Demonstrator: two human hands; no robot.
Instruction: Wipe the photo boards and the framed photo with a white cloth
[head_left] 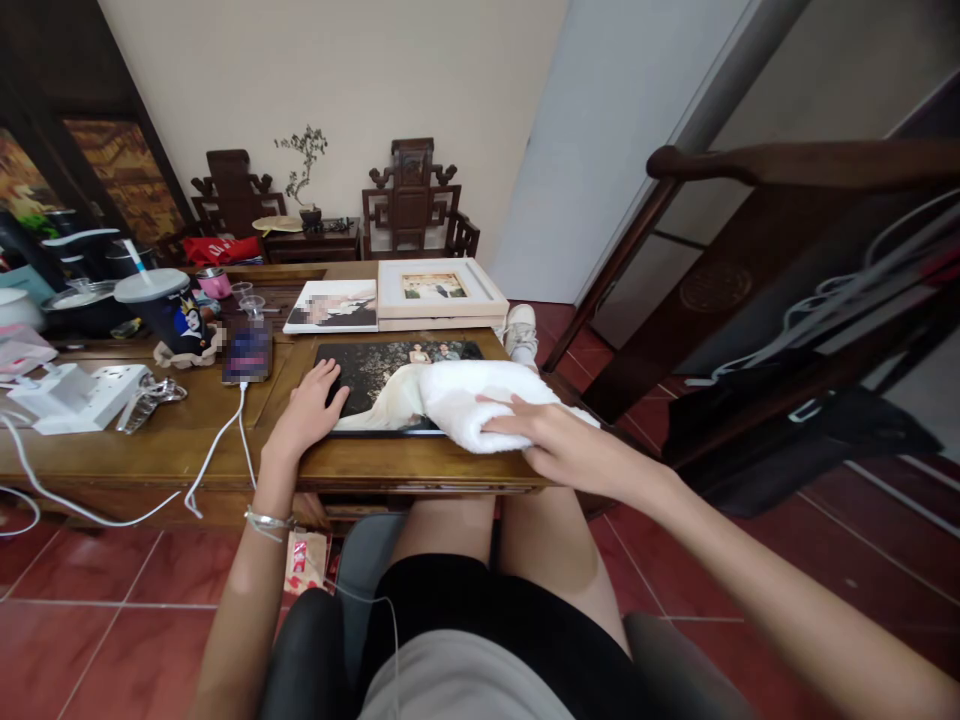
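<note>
A dark photo panel [382, 375] showing a couple lies flat on the wooden table [180, 440] in front of me. My left hand [311, 408] rests flat on its left edge, fingers spread, holding nothing. A folded white towel [480, 395] lies over the panel's right side. My right hand [547, 440] presses down on the towel's near edge with fingers stretched out.
Behind the panel lie another photo print [334, 305] and a framed photo [435, 288]. A phone [246, 352] on a white cable, a lidded cup [169, 310] and a white power strip [82, 395] sit to the left. A dark wooden chair [750, 300] stands at right.
</note>
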